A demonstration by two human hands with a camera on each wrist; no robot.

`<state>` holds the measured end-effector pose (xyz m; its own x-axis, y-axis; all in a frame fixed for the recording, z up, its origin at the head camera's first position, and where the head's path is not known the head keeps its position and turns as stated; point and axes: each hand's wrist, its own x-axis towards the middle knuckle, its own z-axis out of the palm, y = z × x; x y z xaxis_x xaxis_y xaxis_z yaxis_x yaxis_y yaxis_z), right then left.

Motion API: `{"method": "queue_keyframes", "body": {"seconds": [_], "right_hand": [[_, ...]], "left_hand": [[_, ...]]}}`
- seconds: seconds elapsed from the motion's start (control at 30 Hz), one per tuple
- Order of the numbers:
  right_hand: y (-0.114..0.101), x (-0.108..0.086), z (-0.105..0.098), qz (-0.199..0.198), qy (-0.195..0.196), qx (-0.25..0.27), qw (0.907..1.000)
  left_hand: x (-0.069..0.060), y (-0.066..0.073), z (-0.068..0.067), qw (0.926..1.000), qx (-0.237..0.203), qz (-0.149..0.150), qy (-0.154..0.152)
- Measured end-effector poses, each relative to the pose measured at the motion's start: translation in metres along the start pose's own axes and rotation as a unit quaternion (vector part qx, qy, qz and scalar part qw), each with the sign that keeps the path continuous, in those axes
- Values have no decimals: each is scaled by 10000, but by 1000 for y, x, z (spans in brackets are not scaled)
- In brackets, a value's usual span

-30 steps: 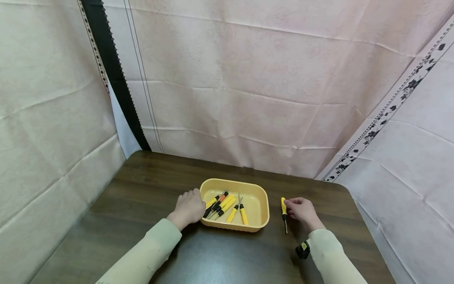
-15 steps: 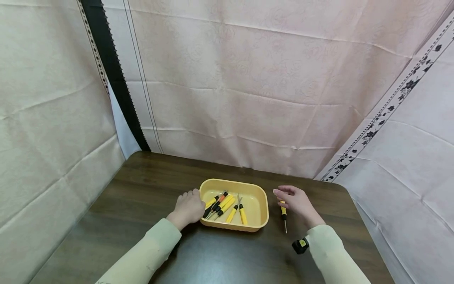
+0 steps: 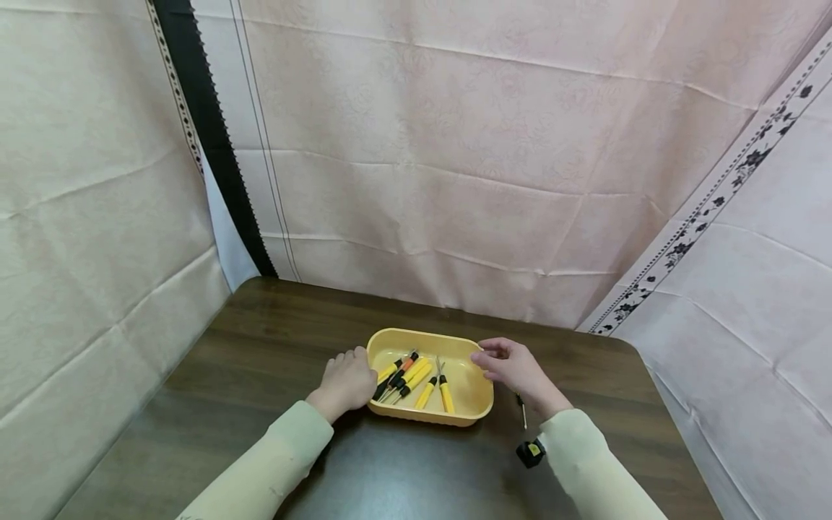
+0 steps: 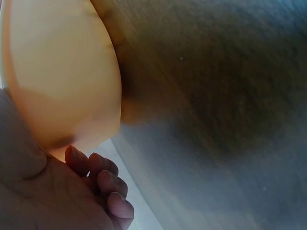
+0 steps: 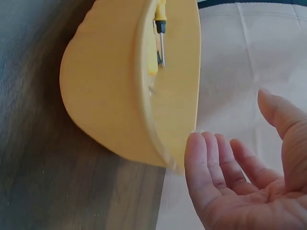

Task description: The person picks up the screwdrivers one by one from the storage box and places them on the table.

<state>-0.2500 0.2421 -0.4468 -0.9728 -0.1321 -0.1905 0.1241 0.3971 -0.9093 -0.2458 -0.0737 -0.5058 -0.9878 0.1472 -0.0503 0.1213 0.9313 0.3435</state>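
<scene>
A yellow plastic basket (image 3: 477, 415) stands on the dark wooden table, with several screwdrivers (image 3: 446, 397) lying inside, most with yellow and black handles, one orange and black. My left hand (image 3: 347, 379) grips the basket's left end; in the left wrist view its fingers (image 4: 108, 179) curl beside the basket wall, the thumb tip hidden. At the right end, my right hand (image 3: 516, 367) hovers by the rim with fingers spread loosely and nothing held, as the right wrist view shows. Under that wrist, a single screwdriver (image 3: 523, 415) lies on the table, its handle mostly covered by the hand.
The wooden table (image 3: 273, 347) reaches the curtain (image 3: 416, 180) behind it, and more cloth hangs at both sides. A small black wrist camera (image 3: 531, 453) sticks out below my right sleeve (image 3: 585, 455).
My right hand has let go of the screwdriver on the table and moved left to the basket's right rim. My left hand and the basket have stayed in place.
</scene>
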Motion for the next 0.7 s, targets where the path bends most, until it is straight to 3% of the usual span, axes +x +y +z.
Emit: {"method": "queue_keyframes", "body": {"seconds": [0.33, 0.7], "right_hand": [[1, 4, 21, 94, -262, -342, 9990], [1, 6, 41, -146, -564, -643, 9962]], "left_hand": [[0, 2, 1, 10000, -1, 15, 20], [-1, 2, -2, 10000, -15, -39, 23]]}}
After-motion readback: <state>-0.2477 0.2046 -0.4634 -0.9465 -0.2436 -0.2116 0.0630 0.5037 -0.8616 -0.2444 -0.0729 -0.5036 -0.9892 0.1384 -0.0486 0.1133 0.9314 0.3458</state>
